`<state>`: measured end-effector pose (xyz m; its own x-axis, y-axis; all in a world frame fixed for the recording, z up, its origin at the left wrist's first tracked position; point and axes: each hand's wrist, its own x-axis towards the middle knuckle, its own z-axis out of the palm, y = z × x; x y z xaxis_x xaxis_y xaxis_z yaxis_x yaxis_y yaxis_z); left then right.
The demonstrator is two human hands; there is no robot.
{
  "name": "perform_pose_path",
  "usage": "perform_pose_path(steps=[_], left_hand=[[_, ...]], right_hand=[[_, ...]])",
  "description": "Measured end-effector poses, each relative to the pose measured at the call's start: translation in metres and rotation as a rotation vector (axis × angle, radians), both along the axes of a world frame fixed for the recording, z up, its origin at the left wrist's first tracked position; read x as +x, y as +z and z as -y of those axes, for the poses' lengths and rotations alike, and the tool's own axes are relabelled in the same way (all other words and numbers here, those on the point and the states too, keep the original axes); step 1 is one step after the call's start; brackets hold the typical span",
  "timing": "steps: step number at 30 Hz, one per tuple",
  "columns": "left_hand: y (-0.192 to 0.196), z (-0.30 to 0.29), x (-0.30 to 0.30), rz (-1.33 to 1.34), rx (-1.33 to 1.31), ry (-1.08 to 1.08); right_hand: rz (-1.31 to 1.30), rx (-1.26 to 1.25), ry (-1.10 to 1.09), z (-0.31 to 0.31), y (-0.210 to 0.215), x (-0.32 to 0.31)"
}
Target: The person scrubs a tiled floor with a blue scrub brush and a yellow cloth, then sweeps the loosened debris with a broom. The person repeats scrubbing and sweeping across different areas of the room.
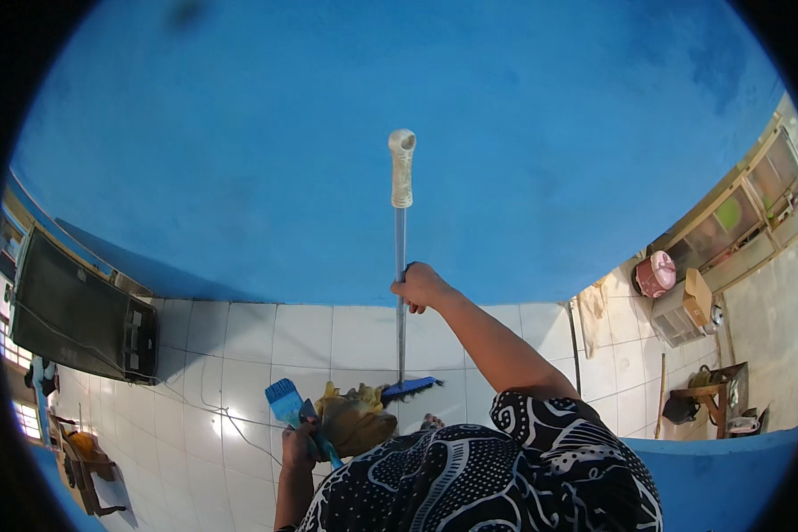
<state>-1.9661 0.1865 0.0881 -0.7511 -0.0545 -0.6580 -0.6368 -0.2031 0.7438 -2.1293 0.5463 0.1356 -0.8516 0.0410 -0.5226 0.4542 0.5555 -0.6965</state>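
Note:
My right hand (pixel 421 288) is closed round the long handle of a broom (pixel 401 235), which stands nearly upright near the blue wall. Its pale top grip is uppermost, and the blue head (pixel 412 388) with dark bristles is down by the tiled floor. Low on the left, my left hand (pixel 300 446) is closed round the handle of a blue brush (pixel 285 401) with its broad end pointing up. A crumpled yellow-brown thing, like a cloth (pixel 355 421), is right beside that hand; whether the hand grips it too, I cannot tell.
A blue wall (pixel 505 133) rises ahead above white floor tiles (pixel 363 332). At left stands a large black television-like box (pixel 80 306), with a thin cable (pixel 213 408) trailing over the floor. To the right are a pink pot (pixel 654 274), a cardboard box (pixel 697 297) and a wooden stool (pixel 714 390).

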Motion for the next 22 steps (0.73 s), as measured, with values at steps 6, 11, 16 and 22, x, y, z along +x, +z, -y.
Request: perform_pose_path(steps=[6, 11, 16, 22], left_hand=[[0.004, 0.019, -0.026, 0.049, 0.013, -0.074], [-0.005, 0.048, -0.032, 0.017, -0.005, -0.098], [0.001, 0.053, -0.041, -0.005, -0.014, -0.112], [0.009, 0.048, -0.056, -0.007, 0.028, -0.131]], right_hand=[[-0.081, 0.266, -0.188, -0.016, -0.086, -0.067], [-0.037, 0.375, -0.156, -0.017, -0.098, -0.109], [-0.064, 0.344, -0.223, -0.027, -0.097, -0.124], [0.005, 0.566, -0.434, 0.006, -0.078, -0.114]])
